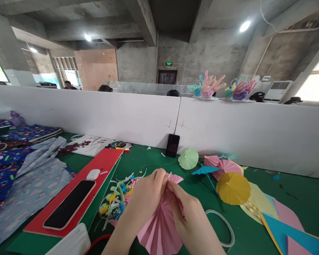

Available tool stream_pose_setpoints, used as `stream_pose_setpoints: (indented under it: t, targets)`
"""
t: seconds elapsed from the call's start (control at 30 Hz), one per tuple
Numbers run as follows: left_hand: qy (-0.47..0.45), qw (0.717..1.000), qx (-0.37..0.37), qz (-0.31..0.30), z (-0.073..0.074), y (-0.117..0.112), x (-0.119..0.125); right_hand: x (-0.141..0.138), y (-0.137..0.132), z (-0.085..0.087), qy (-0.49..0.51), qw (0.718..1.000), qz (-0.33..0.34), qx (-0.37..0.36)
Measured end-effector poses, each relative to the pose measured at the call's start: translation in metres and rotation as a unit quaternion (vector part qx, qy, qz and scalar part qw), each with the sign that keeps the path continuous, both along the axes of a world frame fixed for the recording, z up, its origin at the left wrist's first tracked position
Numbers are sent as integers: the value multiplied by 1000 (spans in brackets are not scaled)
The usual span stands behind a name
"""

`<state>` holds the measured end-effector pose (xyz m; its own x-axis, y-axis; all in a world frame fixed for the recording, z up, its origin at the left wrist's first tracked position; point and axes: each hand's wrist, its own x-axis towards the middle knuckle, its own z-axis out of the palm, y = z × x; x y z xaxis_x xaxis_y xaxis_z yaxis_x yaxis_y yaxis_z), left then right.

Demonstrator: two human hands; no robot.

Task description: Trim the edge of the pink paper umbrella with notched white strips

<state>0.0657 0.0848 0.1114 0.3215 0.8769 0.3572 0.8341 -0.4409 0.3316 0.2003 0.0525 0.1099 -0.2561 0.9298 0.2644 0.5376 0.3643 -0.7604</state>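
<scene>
The largest thing is the long white partition panel [122,109], which stands behind the pink paper sheet [159,233] folded in radiating pleats. Under this sheet extends the green tabletop [140,157]. To the left of the sheet lies a red flat rectangular board [106,163], and on it a dark-screened smartphone with pale edge [70,205].

The pink sheet itself is in front of the person, between both hands, with its narrow gathered end upward and its pleats spread downward. The left hand [151,189] is at this upper end, its fingers bent and close together, clamped on the paper. The right hand [184,209] has its thumb and forefinger pressed on the same end; whether its other fingers touch the paper, I cannot tell.

Just left of the sheet is a heap of multicoloured paper clippings [113,202]. To its right are a yellow round paper parasol [234,188] and, smaller, a blue paper parasol with thin stem [205,170].

In my judgement, the gathered end could open and the pleats become uneven, if one pinch loosens too early. The thin paper could also tear there, if the hands pull in opposite directions. The left forearm, being near the clippings, could scatter them by a wide movement.
</scene>
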Motion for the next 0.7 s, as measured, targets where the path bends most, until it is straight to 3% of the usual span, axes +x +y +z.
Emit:
stream_pose_setpoints:
  t: [0.17, 0.5, 0.7]
  targets:
    - [-19, 1000, -5, 9, -1, 1, 1, 0, 1, -6, -31, 999, -4, 22]
    - [-102, 995, 16, -9, -4, -2, -9, 6, 1, -7, 9, 995, 27, 91]
    - [-184, 982, 35, 11, -5, -1, -12, 9, -1, -3, 22, 997, 51, 61]
